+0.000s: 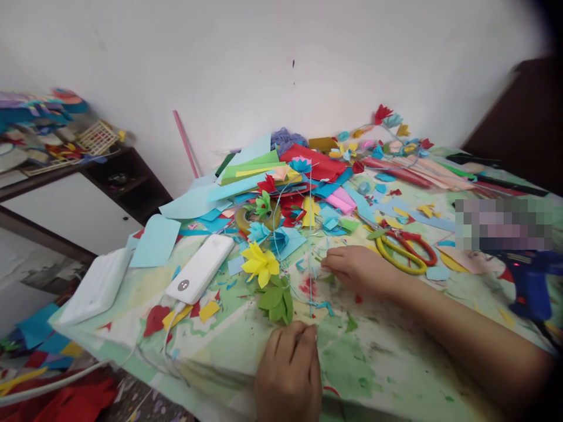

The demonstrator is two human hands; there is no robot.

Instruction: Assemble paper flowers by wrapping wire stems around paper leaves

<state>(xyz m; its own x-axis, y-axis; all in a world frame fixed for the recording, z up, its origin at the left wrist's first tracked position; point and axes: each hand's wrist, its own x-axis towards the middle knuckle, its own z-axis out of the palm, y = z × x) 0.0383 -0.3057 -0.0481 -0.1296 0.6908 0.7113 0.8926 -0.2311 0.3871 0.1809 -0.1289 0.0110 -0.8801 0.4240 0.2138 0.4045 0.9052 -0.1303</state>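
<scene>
My left hand [289, 369] rests at the table's near edge, fingers pinched on the lower end of a thin wire stem [310, 258] that runs away from me to a small blue paper flower [301, 164]. My right hand [355, 268] lies on the cloth just right of the wire, fingers curled and pinched near a tiny blue scrap; what they grip is too small to name. A yellow paper flower [260, 264] with green leaves [277, 299] lies just left of the wire.
Scissors [404, 249] with red and yellow handles lie right of my right hand. A white power bank [200, 268] and a white box [95, 287] sit at left. Coloured paper sheets [250, 170], a tape roll [246, 218] and a blue glue gun [530, 281] crowd the table.
</scene>
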